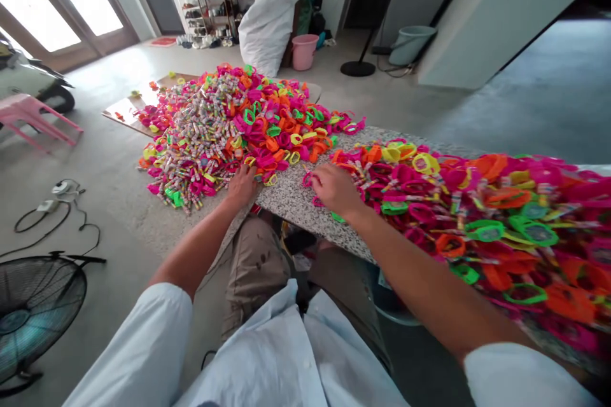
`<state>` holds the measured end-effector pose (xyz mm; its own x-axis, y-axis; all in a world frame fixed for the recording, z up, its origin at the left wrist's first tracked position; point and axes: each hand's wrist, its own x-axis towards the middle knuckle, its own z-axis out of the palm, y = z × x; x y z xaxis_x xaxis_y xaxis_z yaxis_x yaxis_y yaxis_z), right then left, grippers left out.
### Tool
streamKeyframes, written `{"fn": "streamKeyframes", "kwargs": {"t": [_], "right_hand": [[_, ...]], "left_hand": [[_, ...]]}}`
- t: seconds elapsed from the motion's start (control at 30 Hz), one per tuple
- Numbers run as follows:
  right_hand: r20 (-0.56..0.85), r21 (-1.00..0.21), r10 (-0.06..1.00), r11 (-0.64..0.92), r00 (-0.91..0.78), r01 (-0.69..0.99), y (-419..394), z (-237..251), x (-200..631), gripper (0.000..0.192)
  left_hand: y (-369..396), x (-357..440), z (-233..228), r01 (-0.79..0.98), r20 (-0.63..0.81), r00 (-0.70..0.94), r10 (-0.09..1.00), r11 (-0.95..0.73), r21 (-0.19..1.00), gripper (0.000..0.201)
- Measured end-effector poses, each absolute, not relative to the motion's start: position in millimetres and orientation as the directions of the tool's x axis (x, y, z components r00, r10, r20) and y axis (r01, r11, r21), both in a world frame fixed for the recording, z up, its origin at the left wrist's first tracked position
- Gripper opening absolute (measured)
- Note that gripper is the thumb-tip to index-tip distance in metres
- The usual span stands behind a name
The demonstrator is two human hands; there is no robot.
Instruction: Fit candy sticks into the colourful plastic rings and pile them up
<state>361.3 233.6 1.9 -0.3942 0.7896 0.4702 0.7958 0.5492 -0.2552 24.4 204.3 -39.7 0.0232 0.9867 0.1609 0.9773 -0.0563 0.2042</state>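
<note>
At the near edge of a large heap of bright plastic toy watches [267, 117], my left hand [242, 187] has its fingers curled down among the pieces. A yellow toy watch [249, 161] lies right by its fingertips; what those fingers hold is hidden. My right hand [337, 189] is closed in a pinch over the speckled stone tabletop [286, 197], with a pink toy watch [307, 179] at its fingertips. Small printed tubes [205, 114] are heaped on the left side of the big pile. A second pile of toy watches with tubes [458, 210] spreads to the right beneath my right forearm.
A floor fan [38, 311] and cables [67, 203] are at the left, with a pink stool [38, 114] farther back. Beyond the table stand a white sack [272, 22], a pink bucket [304, 52] and a grey bucket [411, 44]. A tub [396, 305] sits under the tabletop.
</note>
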Motion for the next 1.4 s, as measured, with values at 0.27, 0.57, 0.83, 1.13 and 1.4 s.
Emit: {"fn": "streamKeyframes", "kwargs": {"t": [0.27, 0.57, 0.83, 1.13, 1.4], "right_hand": [[0.107, -0.43, 0.782, 0.593, -0.613, 0.681, 218, -34, 209, 0.037], [0.043, -0.354, 0.83, 0.533, -0.556, 0.768, 233, -38, 160, 0.042], [-0.054, -0.336, 0.781, 0.572, -0.622, 0.748, 250, -40, 100, 0.042], [-0.045, -0.521, 0.842, 0.44, -0.538, 0.731, 247, -33, 85, 0.031], [0.035, -0.994, 0.848, -0.026, -0.53, -0.108, 165, 3, 152, 0.023]], "left_hand": [[203, -11, -49, 0.961, 0.128, 0.034, 0.991, -0.068, 0.27, 0.032], [168, -50, -68, 0.518, 0.104, -0.436, 0.894, 0.155, 0.841, 0.021], [74, -67, -70, 0.409, 0.103, -0.479, 0.872, 0.117, 0.905, 0.036], [39, -36, -66, 0.033, 0.005, -0.437, 0.899, 0.01, 0.999, 0.045], [35, -4, -39, 0.08, 0.222, -0.37, 0.902, -0.207, 0.975, 0.031]]}}
